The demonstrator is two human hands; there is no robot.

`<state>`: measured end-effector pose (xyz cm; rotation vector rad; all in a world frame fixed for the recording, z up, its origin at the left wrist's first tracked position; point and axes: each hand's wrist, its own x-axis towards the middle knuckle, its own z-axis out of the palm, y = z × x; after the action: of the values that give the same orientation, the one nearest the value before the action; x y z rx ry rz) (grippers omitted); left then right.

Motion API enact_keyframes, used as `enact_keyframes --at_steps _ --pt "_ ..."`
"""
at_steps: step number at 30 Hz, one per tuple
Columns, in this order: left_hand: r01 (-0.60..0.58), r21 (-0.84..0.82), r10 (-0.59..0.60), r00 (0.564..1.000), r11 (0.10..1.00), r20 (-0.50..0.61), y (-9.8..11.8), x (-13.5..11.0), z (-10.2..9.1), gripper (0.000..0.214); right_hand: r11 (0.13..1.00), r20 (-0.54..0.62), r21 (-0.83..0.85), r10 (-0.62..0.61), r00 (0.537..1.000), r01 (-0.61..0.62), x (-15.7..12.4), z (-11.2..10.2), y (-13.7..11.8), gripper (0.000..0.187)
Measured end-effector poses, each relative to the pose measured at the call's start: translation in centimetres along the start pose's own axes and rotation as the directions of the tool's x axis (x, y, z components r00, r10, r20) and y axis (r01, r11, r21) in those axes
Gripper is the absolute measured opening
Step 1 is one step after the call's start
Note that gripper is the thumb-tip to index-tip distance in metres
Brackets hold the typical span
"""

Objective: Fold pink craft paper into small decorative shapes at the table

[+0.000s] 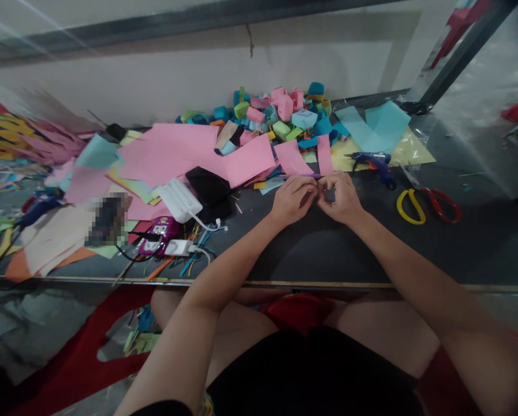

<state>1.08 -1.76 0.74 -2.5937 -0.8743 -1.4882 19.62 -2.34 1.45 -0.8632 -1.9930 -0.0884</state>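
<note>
Pinching a purple paper strip [309,175] from both ends, the left hand [292,199] and right hand [342,198] are drawn close together, fingertips nearly meeting and clamped on the paper. They hover low over the dark desk [328,248], just in front of the pink sheets [250,157]. It looks to me like a folding or creasing step on a small piece. Whatever comes next would call for a steady pinch and fine fingertip work, since little of the strip is free to grip. The strip itself is thin and narrow, lying roughly level, mostly hidden by the fingers; I cannot tell how it is folded. A blue glue gun [377,163] and scissors [427,203] lie to the right, and a heap of folded paper blocks [280,110] sits against the wall behind.
</note>
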Motion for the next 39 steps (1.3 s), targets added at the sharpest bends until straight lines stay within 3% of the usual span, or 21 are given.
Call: enact_keyframes --at_steps 7,10,13,16,19,22,25,26,28,31,33,36,39 --pt "0.068 0.026 -0.067 0.998 0.997 -0.019 0.0 -0.2 0.1 0.015 0.999 -0.027 0.034 0.013 1.0 -0.012 0.0 0.2 0.0 0.029" --pt "0.087 -0.04 -0.088 0.996 0.995 -0.025 -0.1 -0.2 0.0 0.015 0.999 -0.042 0.038 0.024 0.999 -0.023 0.2 -0.1 -0.2 0.028" --pt "0.191 -0.072 -0.196 0.978 0.979 -0.071 -0.4 -0.1 -0.6 0.02 0.996 -0.037 0.021 0.086 0.996 -0.085 0.2 -0.6 0.3 0.027" --pt "0.318 -0.054 -0.322 0.93 0.947 -0.179 -1.2 -0.2 -1.3 0.028 0.988 -0.052 0.01 0.151 0.987 -0.151 -0.1 -1.1 1.4 0.027" --pt "0.286 0.017 -0.275 0.934 0.958 -0.229 -2.0 -0.4 -1.4 0.028 0.955 -0.011 0.092 0.283 0.959 -0.281 -0.2 -1.1 2.0 0.024" --pt "0.126 0.072 -0.115 0.983 0.989 -0.142 -2.2 -0.6 -0.8 0.026 0.797 0.211 0.356 0.439 0.873 -0.487 0.1 -0.3 1.6 0.014" --pt "-0.029 0.042 0.028 0.999 0.999 0.026 -2.1 -0.9 -0.2 0.026 0.505 0.475 0.569 0.443 0.761 -0.649 0.4 0.5 0.6 0.041" --pt "-0.064 0.035 0.061 0.995 0.997 0.079 -2.0 -1.0 -0.1 0.026 0.437 0.512 0.597 0.438 0.739 -0.673 0.5 0.6 0.3 0.048" --pt "-0.098 0.037 0.091 0.985 0.995 0.146 -2.0 -1.1 -0.1 0.025 0.38 0.512 0.619 0.468 0.72 -0.687 0.6 0.6 -0.1 0.054" --pt "-0.064 0.036 0.059 0.99 0.997 0.132 -2.0 -1.1 -0.4 0.025 0.402 0.433 0.618 0.542 0.72 -0.675 0.5 0.4 -0.2 0.054" --pt "-0.004 0.025 0.002 0.997 1.0 0.082 -2.1 -0.9 -0.5 0.04 0.433 0.388 0.603 0.575 0.72 -0.671 0.5 0.3 0.0 0.055" --pt "0.075 0.004 -0.075 0.996 0.997 0.041 -2.2 -0.8 -0.2 0.059 0.463 0.384 0.573 0.577 0.721 -0.676 0.4 0.1 0.2 0.058" --pt "0.128 -0.045 -0.124 0.988 0.991 0.094 -2.3 -1.1 0.5 0.065 0.508 0.398 0.538 0.55 0.734 -0.672 0.2 0.2 0.3 0.06"
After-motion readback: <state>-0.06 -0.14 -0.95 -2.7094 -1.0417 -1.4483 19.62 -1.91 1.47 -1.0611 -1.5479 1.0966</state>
